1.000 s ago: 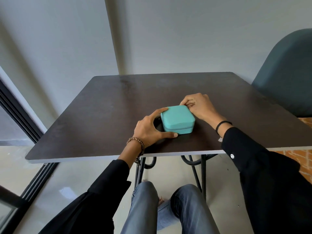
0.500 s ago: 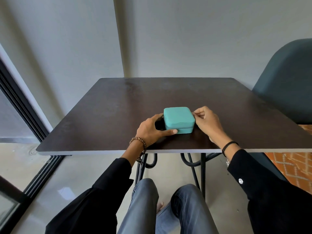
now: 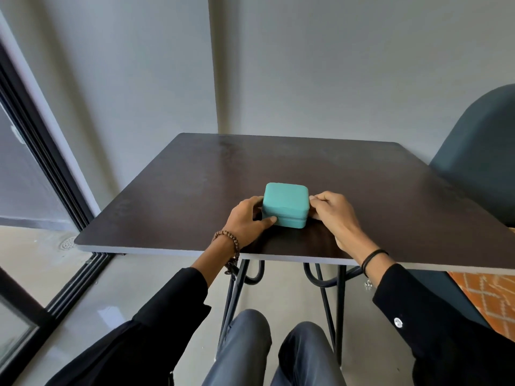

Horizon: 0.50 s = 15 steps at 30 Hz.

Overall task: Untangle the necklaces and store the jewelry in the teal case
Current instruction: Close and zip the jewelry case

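Left hand (image 3: 246, 218): we see it cupped against the left side of the teal case, thumb laid along the near-left corner at the lid seam, the other fingers curled round the far-left edge; it is clasped on the case.
Right hand (image 3: 333, 215): we see it pressed to the right side of the teal case, fingertips (image 3: 313, 200) pinched together at the upper right edge by the seam; whether they grip a zip pull or only the wall of the case we cannot tell.
Teal case (image 3: 285, 203): closed, lid flat on its base, standing upright between our two hands, resting on the table.
Beaded bracelet (image 3: 230, 240): brown beads on our left wrist, near and left of the case, a dangling end hanging below the table edge.
Black band (image 3: 372, 259): on our right wrist, near and right of the case, a small pale charm hanging beneath it.
Sleeves (image 3: 172, 299): black, both forearms reaching up toward the case.
Table (image 3: 195, 185): dark top with a pale edge, black metal legs; the case sits toward its near side, about midway across.
Chair (image 3: 479, 160): dark blue-green back, well to the right of the case, beyond the table's right edge.
Knees (image 3: 248, 338): in grey-blue trousers, below the case, under the table.
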Each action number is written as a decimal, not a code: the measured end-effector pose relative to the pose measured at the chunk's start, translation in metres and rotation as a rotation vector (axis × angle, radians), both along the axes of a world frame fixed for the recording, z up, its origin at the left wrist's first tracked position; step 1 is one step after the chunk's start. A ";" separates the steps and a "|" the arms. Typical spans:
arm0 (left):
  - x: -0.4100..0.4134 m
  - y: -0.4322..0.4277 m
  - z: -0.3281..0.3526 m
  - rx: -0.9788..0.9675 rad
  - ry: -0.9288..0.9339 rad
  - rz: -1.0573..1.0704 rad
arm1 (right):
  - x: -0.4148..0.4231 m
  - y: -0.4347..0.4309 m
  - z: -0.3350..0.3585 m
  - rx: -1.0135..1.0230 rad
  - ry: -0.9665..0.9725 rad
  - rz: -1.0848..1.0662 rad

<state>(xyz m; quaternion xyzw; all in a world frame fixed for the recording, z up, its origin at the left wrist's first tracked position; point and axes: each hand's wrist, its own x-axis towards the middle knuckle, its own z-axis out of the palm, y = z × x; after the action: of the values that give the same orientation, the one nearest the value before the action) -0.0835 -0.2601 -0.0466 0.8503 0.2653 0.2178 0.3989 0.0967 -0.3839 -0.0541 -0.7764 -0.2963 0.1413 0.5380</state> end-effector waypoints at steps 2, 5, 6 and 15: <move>-0.002 0.009 -0.001 -0.003 -0.002 0.032 | -0.006 0.010 0.002 0.041 0.019 0.005; -0.003 0.030 0.003 0.008 -0.018 0.086 | -0.012 0.033 0.009 0.117 0.061 0.033; -0.003 0.037 0.004 0.009 -0.023 0.099 | -0.013 0.041 0.010 0.136 0.076 0.046; 0.015 0.155 0.024 0.054 -0.023 0.244 | -0.007 0.167 0.036 0.198 0.197 0.132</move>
<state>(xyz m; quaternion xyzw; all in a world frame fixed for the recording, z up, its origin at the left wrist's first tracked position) -0.0686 -0.1055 -0.0225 0.8195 0.3562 0.2815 0.3496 0.0893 -0.2171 -0.0181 -0.6808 -0.3049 0.2220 0.6279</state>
